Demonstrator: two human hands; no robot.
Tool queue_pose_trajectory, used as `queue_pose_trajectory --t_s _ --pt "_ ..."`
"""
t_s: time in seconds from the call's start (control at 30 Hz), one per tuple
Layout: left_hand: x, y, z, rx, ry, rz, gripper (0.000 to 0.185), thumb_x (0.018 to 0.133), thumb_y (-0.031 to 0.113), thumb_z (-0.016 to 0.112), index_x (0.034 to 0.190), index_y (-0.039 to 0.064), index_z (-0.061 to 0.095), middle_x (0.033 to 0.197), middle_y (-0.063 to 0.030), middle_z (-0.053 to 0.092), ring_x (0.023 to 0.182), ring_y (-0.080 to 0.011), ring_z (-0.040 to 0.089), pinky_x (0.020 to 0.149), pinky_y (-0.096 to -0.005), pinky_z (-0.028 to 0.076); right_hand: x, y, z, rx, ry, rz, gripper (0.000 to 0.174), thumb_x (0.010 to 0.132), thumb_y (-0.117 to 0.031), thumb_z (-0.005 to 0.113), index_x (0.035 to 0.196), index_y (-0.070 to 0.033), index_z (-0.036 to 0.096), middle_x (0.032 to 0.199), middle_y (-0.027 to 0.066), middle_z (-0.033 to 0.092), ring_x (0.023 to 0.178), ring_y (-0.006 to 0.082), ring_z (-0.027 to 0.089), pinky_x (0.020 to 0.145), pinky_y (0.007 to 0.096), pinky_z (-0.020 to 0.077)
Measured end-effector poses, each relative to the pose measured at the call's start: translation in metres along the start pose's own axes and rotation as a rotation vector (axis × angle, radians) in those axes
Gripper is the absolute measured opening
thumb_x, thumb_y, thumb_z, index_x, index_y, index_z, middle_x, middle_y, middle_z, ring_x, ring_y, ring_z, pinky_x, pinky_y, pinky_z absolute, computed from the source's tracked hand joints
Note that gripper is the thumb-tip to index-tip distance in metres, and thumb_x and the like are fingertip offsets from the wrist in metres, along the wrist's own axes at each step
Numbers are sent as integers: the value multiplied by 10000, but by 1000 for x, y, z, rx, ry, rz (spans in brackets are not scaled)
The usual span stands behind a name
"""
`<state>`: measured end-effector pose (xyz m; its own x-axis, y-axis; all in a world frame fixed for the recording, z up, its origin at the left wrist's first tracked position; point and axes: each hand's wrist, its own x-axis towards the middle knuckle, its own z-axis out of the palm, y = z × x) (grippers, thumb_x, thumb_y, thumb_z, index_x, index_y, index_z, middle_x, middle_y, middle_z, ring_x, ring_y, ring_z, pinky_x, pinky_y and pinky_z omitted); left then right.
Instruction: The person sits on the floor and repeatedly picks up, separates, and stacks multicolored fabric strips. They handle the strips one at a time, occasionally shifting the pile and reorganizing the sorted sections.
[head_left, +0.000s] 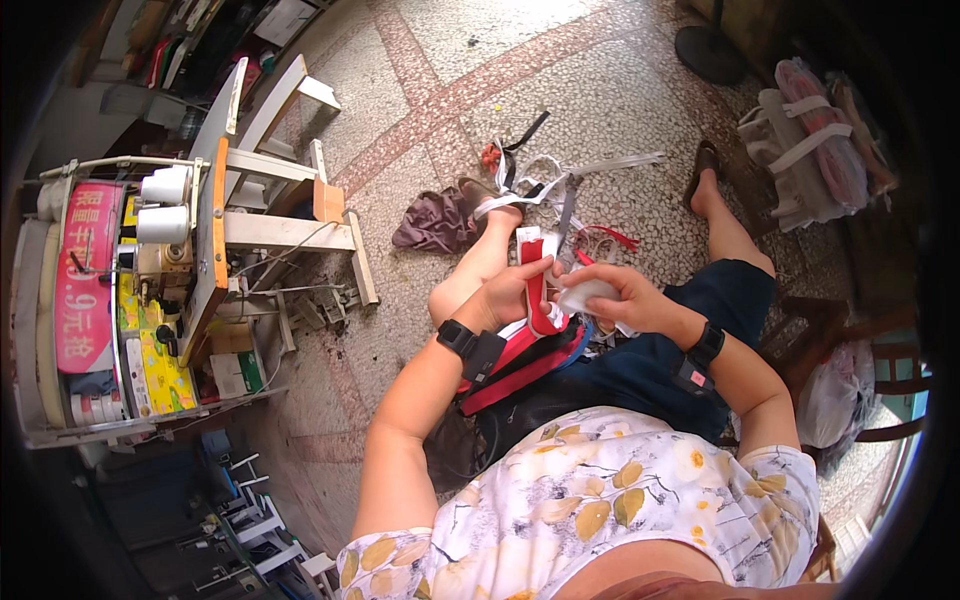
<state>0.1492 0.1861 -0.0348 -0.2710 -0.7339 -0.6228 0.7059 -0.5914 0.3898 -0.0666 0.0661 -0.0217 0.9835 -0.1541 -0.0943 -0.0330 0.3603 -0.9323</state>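
Observation:
My left hand (504, 294) grips a red fabric strip (534, 281) with pale edges, its thumb pressed across it. The strip stands up from my lap and loops at its lower end. In my right hand (637, 294) is a whitish, crumpled piece of thin material (587, 295); whether it is plastic or cloth I cannot tell. Both hands are close together, over my lap. Red and black fabric bands (499, 382) lie on my thigh below the left wrist. Past the hands, tangled white and black strips (551, 180) spread over the floor around one foot.
A sewing machine (169, 259) with white thread cones (165, 225) stands on a table at the left. Brown cloth (436, 221) lies on the terrazzo floor. At the right are plastic-wrapped bundles (817, 142), a plastic bag (836, 394) and a round black base (709, 56).

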Motion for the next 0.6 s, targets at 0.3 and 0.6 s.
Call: queue_pose_trajectory --t_s 0.3,0.6 --pt "-6 13 22 294 -43 -48 335 971 348 549 1098 39 574 998 -121 637 747 -184 665 504 -208 465 -22 24 4 -397 -97 -42 426 794 78 548 1175 -99 618 934 80 639 730 175 614 671 302 494" --pt "9 -13 6 376 160 -237 422 994 343 499 1325 82 509 1006 -110 646 702 -164 663 518 -225 493 -29 24 -2 -641 16 -256 462 764 91 557 1168 -123 623 937 126 630 816 307 636 701 370 501"
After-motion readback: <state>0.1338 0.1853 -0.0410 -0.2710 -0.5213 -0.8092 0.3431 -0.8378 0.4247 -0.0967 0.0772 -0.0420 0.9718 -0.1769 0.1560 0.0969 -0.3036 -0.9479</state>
